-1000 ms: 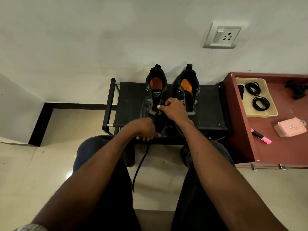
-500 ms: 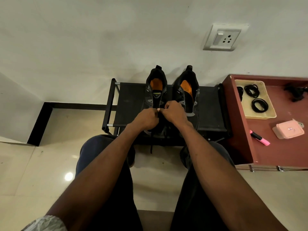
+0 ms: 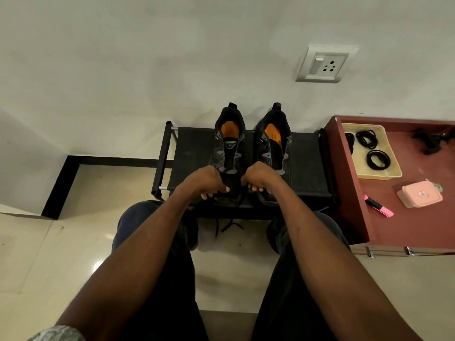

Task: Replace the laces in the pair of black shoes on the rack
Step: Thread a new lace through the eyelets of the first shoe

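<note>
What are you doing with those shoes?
A person is putting a lace into the left black shoe on the black rack. The left hand and right hand are curled near its toe, seemingly each pulling a lace end. Lace ends dangle below the rack. The other shoe sits alongside.

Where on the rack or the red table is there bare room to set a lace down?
Rack: bare fabric left of the left shoe, and a strip between the right shoe and the table. The front middle is crowded by both hands. On the table, the near area in front of the marker and pink box is bare; the tray holds coiled laces.
</note>
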Demonstrator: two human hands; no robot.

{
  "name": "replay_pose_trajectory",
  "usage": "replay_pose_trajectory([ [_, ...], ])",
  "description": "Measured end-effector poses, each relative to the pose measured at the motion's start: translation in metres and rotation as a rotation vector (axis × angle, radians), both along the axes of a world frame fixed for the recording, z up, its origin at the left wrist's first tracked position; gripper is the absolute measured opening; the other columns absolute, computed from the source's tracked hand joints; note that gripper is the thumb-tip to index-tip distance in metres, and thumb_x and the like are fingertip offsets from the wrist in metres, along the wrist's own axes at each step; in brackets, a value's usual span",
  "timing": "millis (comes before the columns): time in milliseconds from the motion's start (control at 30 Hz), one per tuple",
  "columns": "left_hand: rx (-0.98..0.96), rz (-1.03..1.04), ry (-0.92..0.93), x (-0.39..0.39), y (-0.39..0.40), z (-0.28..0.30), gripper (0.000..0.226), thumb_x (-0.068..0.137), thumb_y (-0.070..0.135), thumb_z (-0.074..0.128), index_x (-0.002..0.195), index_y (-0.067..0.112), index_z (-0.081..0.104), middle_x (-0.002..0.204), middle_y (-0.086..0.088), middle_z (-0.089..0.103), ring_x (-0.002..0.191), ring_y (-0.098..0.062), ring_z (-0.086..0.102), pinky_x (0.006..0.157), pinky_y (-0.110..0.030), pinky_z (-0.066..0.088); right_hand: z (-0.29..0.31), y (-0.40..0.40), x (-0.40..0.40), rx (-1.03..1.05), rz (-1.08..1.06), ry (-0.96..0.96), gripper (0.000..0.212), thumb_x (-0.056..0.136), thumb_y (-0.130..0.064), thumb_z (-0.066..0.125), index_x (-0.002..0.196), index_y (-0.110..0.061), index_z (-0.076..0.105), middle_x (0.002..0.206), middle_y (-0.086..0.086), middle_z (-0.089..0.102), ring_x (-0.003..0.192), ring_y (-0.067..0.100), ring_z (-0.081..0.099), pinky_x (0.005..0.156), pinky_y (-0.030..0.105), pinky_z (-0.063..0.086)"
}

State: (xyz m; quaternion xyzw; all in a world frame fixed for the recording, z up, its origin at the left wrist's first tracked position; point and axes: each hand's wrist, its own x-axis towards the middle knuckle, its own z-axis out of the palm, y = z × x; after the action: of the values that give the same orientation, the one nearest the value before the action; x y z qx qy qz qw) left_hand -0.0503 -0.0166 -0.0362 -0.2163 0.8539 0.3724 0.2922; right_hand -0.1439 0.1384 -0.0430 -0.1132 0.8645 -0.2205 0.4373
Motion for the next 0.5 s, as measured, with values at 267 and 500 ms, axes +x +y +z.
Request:
replay_pose_trajectory([
  [267,0.539,-0.088,-0.056,0.012,0.018,0.004,0.031,0.083,0.012,0.076,0.114,0.011,0.071,0.116,-0.007,0.071,0.114,-0.021,0.064,0.103,-0.035,0.049,0.026,0.033,0.005,-0.564,-0.177,-0.478,0.016,0.087,-0.008,0.068,0.072,-0.008,0.071,0.067,0.011,0.062,0.036,0.008,0.037,0.035,0.016,0.023],
  [500,0.3,-0.062,-0.061,0.017,0.005,0.007,0.015,0.092,0.011,0.067,0.107,0.011,0.071,0.106,-0.009,0.07,0.095,-0.017,0.066,0.079,-0.027,0.057,0.015,0.03,0.002,-0.124,-0.092,-0.061,0.028,0.086,-0.038,0.075,0.081,-0.012,0.066,0.062,-0.002,0.057,0.041,0.01,0.036,0.042,0.023,0.028],
])
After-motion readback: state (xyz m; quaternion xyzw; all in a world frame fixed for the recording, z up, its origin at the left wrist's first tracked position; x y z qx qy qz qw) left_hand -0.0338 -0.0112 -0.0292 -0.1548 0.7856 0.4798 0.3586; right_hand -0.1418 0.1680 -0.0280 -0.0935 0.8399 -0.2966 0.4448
